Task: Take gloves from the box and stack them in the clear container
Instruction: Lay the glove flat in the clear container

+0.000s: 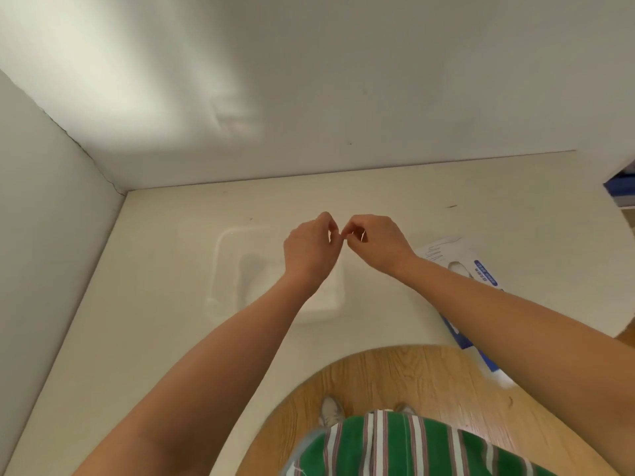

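Seemingly mid-transfer, the clear container (220, 266) sat left of centre, something pale and blurred inside. Over its far right corner the left hand (309, 250) and right hand (376, 245) met, fingers curled, tips pinching; any thin glove between them was invisible. Next, lowering it flat inside. The box (477, 266) lay partly hidden under the right forearm.

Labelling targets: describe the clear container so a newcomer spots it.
On the white table, look mid-surface, left of the blue-and-white box. The container is a rounded-corner tub under the left hand and forearm. Unlike the printed box, it is see-through, nearly blending into the tabletop.
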The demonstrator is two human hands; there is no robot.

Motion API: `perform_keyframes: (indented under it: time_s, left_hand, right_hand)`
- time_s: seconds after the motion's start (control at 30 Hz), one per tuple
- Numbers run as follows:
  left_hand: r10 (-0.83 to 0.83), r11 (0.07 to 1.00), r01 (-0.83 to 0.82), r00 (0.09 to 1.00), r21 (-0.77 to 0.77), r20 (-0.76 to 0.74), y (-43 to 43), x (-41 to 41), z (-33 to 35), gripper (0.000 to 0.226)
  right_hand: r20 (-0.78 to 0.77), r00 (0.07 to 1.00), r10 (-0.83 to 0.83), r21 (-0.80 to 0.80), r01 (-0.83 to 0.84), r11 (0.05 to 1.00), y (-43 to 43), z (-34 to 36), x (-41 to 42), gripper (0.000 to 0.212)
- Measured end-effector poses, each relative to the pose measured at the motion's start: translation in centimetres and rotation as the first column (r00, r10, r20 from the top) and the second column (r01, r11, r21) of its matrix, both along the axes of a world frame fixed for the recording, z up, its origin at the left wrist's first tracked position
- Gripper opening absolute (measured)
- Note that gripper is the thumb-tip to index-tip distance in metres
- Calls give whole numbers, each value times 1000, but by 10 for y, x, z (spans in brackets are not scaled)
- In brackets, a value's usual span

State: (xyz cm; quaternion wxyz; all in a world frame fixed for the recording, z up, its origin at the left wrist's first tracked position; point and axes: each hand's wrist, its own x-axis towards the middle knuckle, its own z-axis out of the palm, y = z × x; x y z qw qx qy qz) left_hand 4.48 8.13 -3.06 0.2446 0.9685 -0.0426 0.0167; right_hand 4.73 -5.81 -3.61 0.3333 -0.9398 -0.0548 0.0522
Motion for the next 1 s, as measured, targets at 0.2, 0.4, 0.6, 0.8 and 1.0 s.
perform_keyframes:
  time_s: [0.2, 0.4, 0.6, 0.8, 1.0]
  left_hand:
    - [-229, 972, 221, 968, -86, -99, -100, -13, -9, 18]
    - [-382, 919, 390, 844, -59, -377, -159, -27, -48, 43]
    - [-369, 929, 328, 805, -169, -465, -175, -38, -71, 51]
    - [-317, 947, 297, 812, -119, -491, -183, -38, -76, 59]
    - [-277, 951, 308, 803, -31, -528, -191, -33, -72, 63]
  right_hand:
    - [-100, 978, -184, -114, 173, 978, -111, -18, -32, 16]
    - [-260, 945, -198, -272, 125, 954, -181, -52, -59, 27]
    - [-310, 948, -77, -285, -15, 958, -185, -73, -60, 46]
    - [-188, 977, -105, -375, 27, 926, -183, -72, -54, 20]
    - [-76, 987, -141, 30, 144, 989, -202, -74, -51, 3]
